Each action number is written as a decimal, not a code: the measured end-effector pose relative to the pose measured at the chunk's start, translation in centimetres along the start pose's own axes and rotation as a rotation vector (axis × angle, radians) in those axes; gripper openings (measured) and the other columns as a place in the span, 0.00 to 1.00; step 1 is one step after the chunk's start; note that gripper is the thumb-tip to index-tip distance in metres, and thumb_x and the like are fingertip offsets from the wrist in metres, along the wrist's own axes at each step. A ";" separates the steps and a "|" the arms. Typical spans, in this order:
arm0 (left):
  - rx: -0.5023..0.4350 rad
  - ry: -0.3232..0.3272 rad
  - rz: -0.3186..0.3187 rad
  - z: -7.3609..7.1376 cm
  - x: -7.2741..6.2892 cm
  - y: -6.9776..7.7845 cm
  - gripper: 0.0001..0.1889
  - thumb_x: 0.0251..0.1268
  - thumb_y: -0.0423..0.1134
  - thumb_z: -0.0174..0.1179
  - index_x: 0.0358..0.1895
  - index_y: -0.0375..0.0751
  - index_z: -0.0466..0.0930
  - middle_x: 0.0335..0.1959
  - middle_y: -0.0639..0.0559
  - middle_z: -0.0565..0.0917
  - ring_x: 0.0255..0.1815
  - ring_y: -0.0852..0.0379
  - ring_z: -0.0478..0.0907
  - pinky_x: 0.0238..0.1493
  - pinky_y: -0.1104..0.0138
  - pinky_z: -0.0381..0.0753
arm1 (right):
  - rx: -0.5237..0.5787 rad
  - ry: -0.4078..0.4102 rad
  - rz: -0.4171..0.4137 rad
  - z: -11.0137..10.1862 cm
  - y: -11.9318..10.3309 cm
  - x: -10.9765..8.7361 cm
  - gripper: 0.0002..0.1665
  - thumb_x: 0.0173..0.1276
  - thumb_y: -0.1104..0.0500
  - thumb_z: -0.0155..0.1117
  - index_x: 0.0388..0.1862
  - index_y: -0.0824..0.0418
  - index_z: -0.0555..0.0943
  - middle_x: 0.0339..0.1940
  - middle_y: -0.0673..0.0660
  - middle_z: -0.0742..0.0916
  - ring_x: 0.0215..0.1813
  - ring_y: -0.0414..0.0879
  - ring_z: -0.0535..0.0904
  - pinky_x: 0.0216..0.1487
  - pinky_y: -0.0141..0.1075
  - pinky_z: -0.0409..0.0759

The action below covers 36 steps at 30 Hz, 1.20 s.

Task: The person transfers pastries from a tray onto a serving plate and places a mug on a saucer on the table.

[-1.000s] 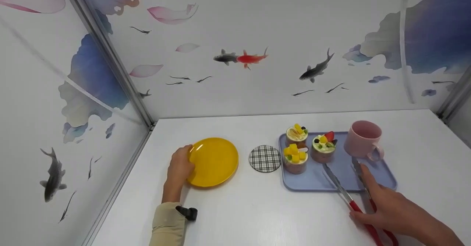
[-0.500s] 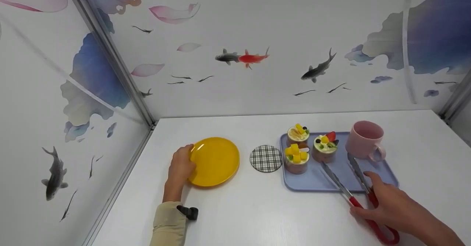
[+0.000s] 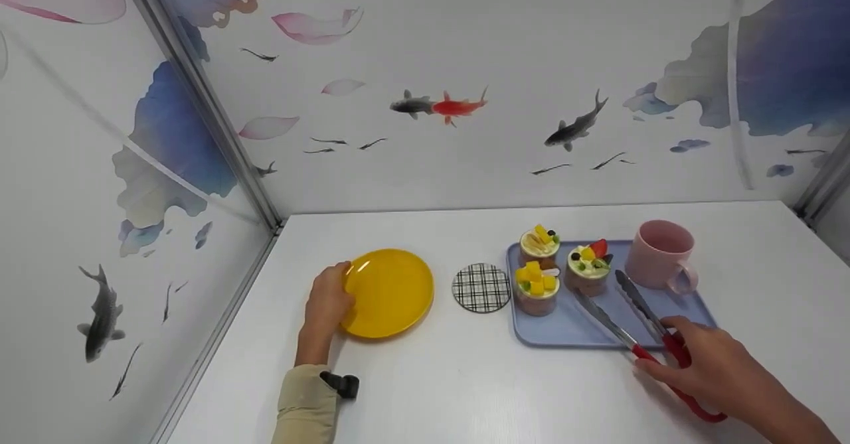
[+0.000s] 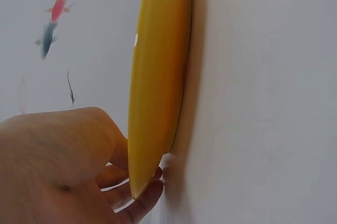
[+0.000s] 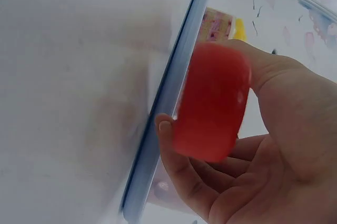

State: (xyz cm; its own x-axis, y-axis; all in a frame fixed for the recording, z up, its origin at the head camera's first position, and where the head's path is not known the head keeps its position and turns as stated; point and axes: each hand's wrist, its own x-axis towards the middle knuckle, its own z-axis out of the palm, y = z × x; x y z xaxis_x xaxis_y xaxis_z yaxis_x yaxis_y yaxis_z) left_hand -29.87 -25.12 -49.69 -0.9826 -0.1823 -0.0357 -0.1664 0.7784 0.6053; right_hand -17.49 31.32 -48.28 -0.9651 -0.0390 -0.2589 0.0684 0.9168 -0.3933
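Note:
My left hand (image 3: 329,301) grips the left rim of a round yellow plate (image 3: 392,291); in the left wrist view the fingers reach under the rim of the plate (image 4: 158,76), close over the table. My right hand (image 3: 717,364) holds metal tongs (image 3: 605,320) by their red handles, thumb on one side and fingers on the other. The tongs' arms stand apart over a blue tray (image 3: 561,339). One tip is low beside a dessert cup (image 3: 588,279) topped with strawberry and mango; the other lies between that cup and a pink mug (image 3: 656,258). The red handle bend (image 5: 213,103) fills the right wrist view's middle.
Two more dessert cups stand at the tray's left: a mango-topped cup (image 3: 536,298) in front and another fruit-topped cup (image 3: 539,248) behind. A round checked coaster (image 3: 481,288) lies between plate and tray. White walls with painted fish enclose the table (image 3: 458,384).
The tongs' right arm has swung left, away from the mug, narrowing the gap between the arms. My right fingers have shifted back along the handle. The left hand and plate stay in place.

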 end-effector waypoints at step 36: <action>0.007 0.035 0.052 0.3 -0.3 -0.4 0.34 0.71 0.21 0.60 0.80 0.36 0.70 0.74 0.37 0.79 0.73 0.41 0.76 0.84 0.44 0.70 | 0.070 0.184 -0.091 -0.1 1.8 2.9 0.57 0.64 0.23 0.72 0.67 0.70 0.73 0.46 0.65 0.84 0.45 0.55 0.78 0.36 0.37 0.78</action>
State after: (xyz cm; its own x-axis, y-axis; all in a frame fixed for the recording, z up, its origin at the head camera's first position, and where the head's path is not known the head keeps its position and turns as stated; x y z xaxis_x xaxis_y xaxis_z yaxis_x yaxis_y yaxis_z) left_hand -29.49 -25.23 -50.13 -0.9865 -0.1623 0.0231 -0.1161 0.7913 0.6004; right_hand -20.18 32.89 -49.60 -0.9976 -0.0413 -0.0562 -0.0101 0.8829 -0.4694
